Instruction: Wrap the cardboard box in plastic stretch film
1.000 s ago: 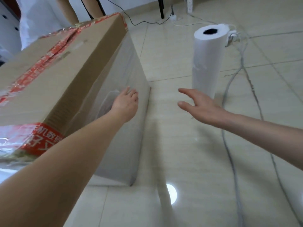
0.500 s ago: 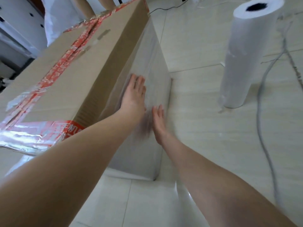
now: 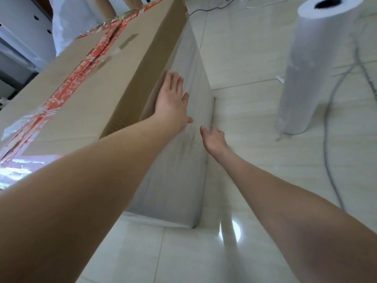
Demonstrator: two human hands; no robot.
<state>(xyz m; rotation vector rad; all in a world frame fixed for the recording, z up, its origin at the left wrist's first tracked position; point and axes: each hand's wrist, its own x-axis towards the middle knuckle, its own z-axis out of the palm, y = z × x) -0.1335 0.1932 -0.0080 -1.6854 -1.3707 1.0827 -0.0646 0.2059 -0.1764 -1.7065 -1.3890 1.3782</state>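
Observation:
A large cardboard box sealed with red tape stands on the tiled floor. Its right side is covered in cloudy stretch film. My left hand lies flat with straight fingers on the upper part of that filmed side. My right hand touches the same side lower down, near the box's far right corner, fingers loosely spread. The roll of stretch film stands upright on the floor to the right, apart from both hands.
Grey cables run over the floor by the roll. Another person in white stands behind the box. White furniture is at the far left. A black cable lies beyond the box.
My right hand came from open air near the roll to the filmed side of the box. My left hand slid higher up that side. The view moved closer.

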